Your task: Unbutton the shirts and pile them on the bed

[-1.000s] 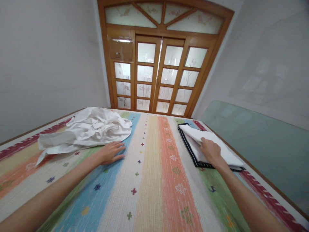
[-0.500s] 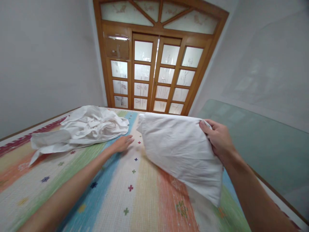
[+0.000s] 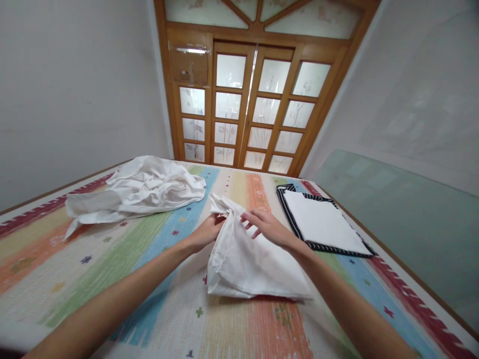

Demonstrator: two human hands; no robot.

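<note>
A white pillowcase lies loosely bunched in the middle of the striped bed cover. My left hand pinches its upper left edge. Close beside it, my right hand rests on the same cloth, fingers spread and partly curled at the top fold. To the right lies a folded white cloth with a black trim, flat on the bed and untouched.
A crumpled heap of white linen sits at the far left of the bed. A wooden door with frosted glass panes stands behind the bed. A green glass panel leans along the right wall.
My right hand lifted the white pillowcase off the black-trimmed stack, swung it left and set it down in the middle. My left hand moved over and took its edge.
</note>
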